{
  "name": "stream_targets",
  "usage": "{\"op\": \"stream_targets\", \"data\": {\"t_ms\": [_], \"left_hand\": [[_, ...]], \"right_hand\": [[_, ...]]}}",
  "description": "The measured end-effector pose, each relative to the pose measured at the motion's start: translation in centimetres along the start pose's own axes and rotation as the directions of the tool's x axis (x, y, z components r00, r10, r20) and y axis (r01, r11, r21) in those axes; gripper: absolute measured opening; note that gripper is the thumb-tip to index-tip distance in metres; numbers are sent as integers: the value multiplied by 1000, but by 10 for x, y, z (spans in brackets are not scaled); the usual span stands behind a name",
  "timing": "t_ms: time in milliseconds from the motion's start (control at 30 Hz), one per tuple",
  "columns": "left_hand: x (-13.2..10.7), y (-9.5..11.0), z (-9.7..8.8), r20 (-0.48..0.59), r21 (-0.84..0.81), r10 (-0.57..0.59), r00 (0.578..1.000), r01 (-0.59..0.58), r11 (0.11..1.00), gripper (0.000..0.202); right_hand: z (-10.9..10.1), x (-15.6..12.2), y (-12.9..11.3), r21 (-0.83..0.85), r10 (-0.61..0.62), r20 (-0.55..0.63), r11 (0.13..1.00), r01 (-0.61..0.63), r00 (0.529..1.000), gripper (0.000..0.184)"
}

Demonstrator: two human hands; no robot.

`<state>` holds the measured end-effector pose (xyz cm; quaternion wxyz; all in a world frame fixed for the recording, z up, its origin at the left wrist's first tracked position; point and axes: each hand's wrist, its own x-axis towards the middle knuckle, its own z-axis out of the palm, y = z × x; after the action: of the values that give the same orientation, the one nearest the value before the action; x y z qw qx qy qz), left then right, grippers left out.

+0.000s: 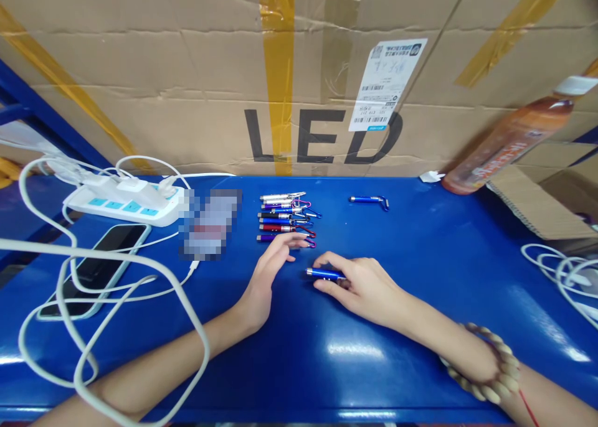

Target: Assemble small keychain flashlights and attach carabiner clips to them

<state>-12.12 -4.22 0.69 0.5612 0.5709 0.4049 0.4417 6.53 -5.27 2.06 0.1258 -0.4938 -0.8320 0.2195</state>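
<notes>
Between the thumb and fingers of my right hand (371, 287) is a small blue keychain flashlight (326, 274), its silver end pointing left just above or on the table. My left hand (266, 277) has its fingers stretched out and holds nothing. Its fingertips are over or against the clip end of a purple keychain flashlight (267, 238), partly covering it. Behind that one, a red keychain flashlight (271, 228) and several others in black, blue, purple and silver lie in a stacked row, carabiner clips to the right. Another blue keychain flashlight (367, 199) lies apart at the back.
A large cardboard box (196, 91) stands behind the blue table (299, 365). On the left are a white power strip (126, 204), a phone (100, 262), a blurred-out device (212, 221) and looping white cables (161, 268). A drink bottle (509, 142) leans at the back right.
</notes>
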Motion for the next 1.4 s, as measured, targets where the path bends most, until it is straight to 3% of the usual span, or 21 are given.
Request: {"op": "stream_targets", "data": {"t_ms": [267,500,867,1167,1400], "left_hand": [[0,-1,-1,-39,29,-17,999,19,999,32],[1,-4,-3,-35,26,-2,999,3,1000,31],[-1,2,0,-55,51,-28,998,31,998,30],[0,-1,-2,-49,42,-19,999,21,999,28],[-1,2,0,-57,44,-22,998,25,999,26]], "right_hand": [[1,1,5,-6,-93,-35,996,93,995,25],[4,2,4,26,-36,-46,999,37,998,27],[5,3,11,82,-86,-144,992,99,986,30],[2,2,7,47,-74,-89,996,79,993,27],[2,1,5,36,-157,-53,987,159,986,26]]}}
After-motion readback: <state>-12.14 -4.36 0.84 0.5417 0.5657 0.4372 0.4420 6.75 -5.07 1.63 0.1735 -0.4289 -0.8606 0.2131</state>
